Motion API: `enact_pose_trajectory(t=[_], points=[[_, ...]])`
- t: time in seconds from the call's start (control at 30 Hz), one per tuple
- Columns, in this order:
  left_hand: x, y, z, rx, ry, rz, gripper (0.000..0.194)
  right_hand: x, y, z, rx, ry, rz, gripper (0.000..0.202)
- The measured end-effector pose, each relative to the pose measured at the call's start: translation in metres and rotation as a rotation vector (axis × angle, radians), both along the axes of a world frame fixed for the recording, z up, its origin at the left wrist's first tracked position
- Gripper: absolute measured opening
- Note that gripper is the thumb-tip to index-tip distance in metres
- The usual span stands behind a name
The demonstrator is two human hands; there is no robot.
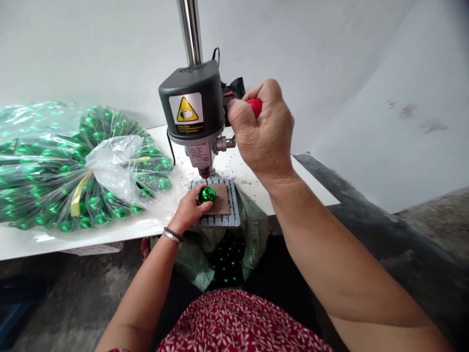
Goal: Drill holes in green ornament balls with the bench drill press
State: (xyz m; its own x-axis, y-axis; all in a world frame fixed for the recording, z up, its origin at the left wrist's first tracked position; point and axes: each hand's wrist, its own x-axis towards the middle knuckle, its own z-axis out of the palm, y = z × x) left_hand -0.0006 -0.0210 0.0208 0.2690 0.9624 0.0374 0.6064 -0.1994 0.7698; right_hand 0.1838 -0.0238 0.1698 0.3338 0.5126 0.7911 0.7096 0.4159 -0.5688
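Shiny green ball [209,196] pinched under drill bit [206,183] by left hand [188,209], grip part-closed; red lever knob [255,107] clenched in right hand [266,129].

A red leaf-print top [234,325] is worn with a dark beaded bracelet [172,232] and silvery bangle [170,236]

Straight to the green ball [207,194]: round, glossy, throwing back bright highlights! Sits on the flat brown board [223,203], right beneath the drill bit [207,183], too close to call on contact. Now up to the drill press [210,110]: dark grey, towers over the ball. And out to its right, the red knob [255,106], mostly covered!
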Motion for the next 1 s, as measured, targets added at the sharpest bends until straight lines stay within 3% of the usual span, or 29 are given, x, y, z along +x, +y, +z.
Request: enact_pose_trajectory(t=[0.17, 0.33, 0.53, 0.7, 0.83, 1.0], points=[[-0.005, 0.011, 0.008, -0.224, -0.165, 0.087, 0.057, -0.004, -0.006, 0.007, -0.065, 0.077, 0.031, 0.027], [-0.012, 0.02, 0.011, -0.246, -0.17, 0.097, 0.053, -0.006, -0.011, 0.011, -0.085, 0.129, 0.06, 0.024], [-0.01, 0.022, 0.012, -0.216, -0.062, 0.025, 0.053, -0.005, -0.01, 0.009, -0.066, 0.122, 0.083, 0.027], [-0.003, 0.02, 0.023, -0.081, 0.165, 0.002, 0.056, -0.006, -0.012, 0.01, -0.086, 0.12, 0.071, 0.026], [0.003, 0.021, 0.03, -0.01, 0.299, -0.081, 0.047, -0.007, -0.013, 0.013, -0.117, 0.128, 0.054, 0.024], [0.004, 0.02, 0.023, 0.02, 0.24, -0.156, 0.056, -0.006, -0.012, 0.013, -0.104, 0.14, 0.053, 0.024]])
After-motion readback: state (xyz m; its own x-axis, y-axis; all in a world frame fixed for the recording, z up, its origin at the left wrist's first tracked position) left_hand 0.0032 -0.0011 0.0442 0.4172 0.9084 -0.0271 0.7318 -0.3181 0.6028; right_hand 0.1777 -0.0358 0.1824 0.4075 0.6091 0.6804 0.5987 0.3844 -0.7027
